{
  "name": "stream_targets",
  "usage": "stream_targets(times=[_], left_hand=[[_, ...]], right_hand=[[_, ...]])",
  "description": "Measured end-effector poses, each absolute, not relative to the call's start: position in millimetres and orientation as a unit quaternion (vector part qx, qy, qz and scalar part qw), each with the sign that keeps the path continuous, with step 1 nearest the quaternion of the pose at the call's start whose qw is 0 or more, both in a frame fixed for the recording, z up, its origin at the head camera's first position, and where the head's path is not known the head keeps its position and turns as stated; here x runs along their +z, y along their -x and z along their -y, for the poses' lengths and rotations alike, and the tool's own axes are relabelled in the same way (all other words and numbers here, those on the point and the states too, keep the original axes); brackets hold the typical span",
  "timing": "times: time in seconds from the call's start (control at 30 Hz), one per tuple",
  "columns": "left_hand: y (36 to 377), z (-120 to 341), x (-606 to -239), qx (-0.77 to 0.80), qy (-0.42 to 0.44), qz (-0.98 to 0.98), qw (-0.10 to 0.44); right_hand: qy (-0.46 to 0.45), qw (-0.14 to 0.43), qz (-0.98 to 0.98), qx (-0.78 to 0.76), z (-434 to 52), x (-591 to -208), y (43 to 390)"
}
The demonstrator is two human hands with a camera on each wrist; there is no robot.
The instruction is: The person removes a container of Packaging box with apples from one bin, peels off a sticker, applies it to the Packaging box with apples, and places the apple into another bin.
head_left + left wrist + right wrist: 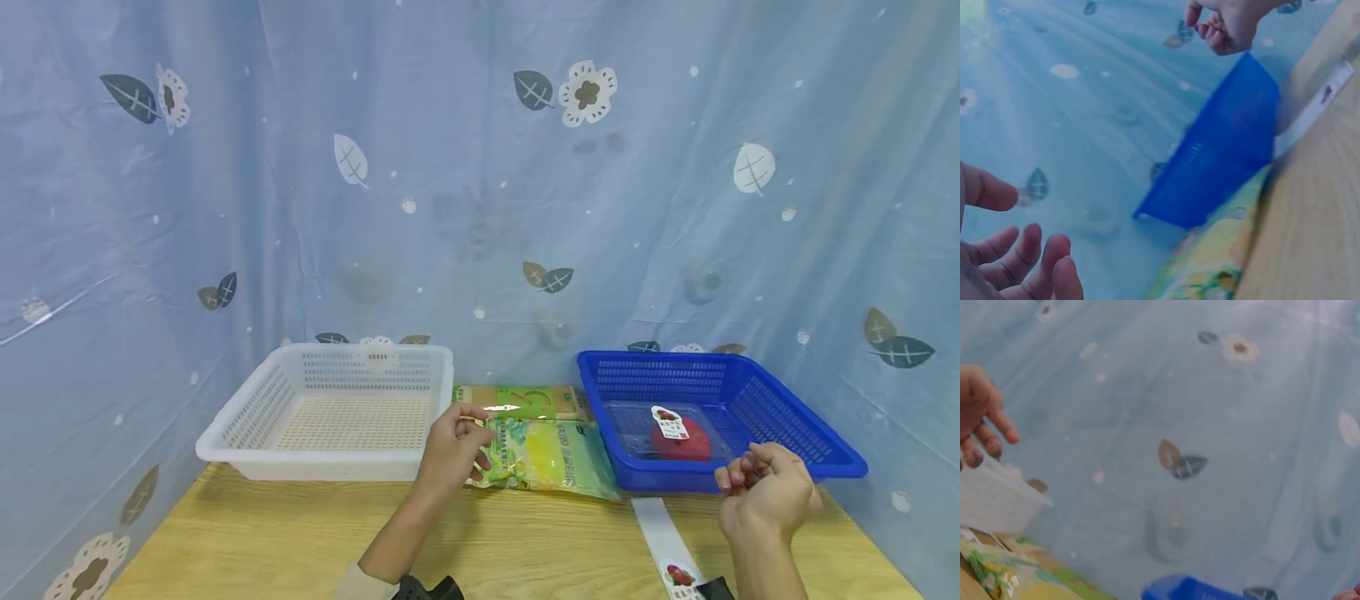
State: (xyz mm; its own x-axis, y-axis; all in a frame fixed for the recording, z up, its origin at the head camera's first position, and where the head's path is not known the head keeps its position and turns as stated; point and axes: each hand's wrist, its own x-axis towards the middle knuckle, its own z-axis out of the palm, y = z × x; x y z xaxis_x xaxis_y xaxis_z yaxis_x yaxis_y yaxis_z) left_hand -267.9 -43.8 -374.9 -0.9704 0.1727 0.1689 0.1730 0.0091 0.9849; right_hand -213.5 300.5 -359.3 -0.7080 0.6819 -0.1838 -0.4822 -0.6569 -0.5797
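My left hand (453,446) hovers above the front of a shiny yellow-green packet (551,454), near the white basket's right corner. Its fingers (1013,262) are loosely curved and grasp nothing. At the right, my other hand (772,492) is raised by the front rim of the blue basket (795,417), palm turned up, fingers relaxed and bent with nothing in them. Inside that basket lies a clear plastic box (626,417) with a red item (682,442) and a white label bearing a red picture. Behind the yellow-green packet lies a flatter green-and-brown packet (525,402).
A white mesh basket (322,458) stands on the left of the wooden table (555,550). A white paper strip (663,537) with a red fruit picture runs from the blue basket's front edge towards me. Blue patterned curtain (465,208) encloses the back and sides.
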Motion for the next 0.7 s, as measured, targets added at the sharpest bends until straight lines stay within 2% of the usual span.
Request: stream_targets(times=[0.1, 0.37, 0.47, 0.6, 0.7], left_hand=[[263, 53, -365, -0.693, 0.129, 0.709, 0.023], [250, 62, -355, -0.601, 0.191, 0.77, 0.094], [247, 66, -359, -0.538, 0.21, 0.806, 0.129], [246, 76, -365, -0.455, 0.233, 0.842, 0.172], [245, 83, -370, -0.396, 0.268, 0.859, 0.183]], right_hand=[[0.133, 0.33, 0.284, 0.89, -287, -351, 208], [-0.086, 0.404, 0.504, 0.759, -247, -345, 202], [-0.139, 0.402, 0.616, 0.664, -239, -347, 202], [-0.166, 0.385, 0.749, 0.512, -231, -350, 203], [-0.224, 0.374, 0.791, 0.43, -226, -353, 205]])
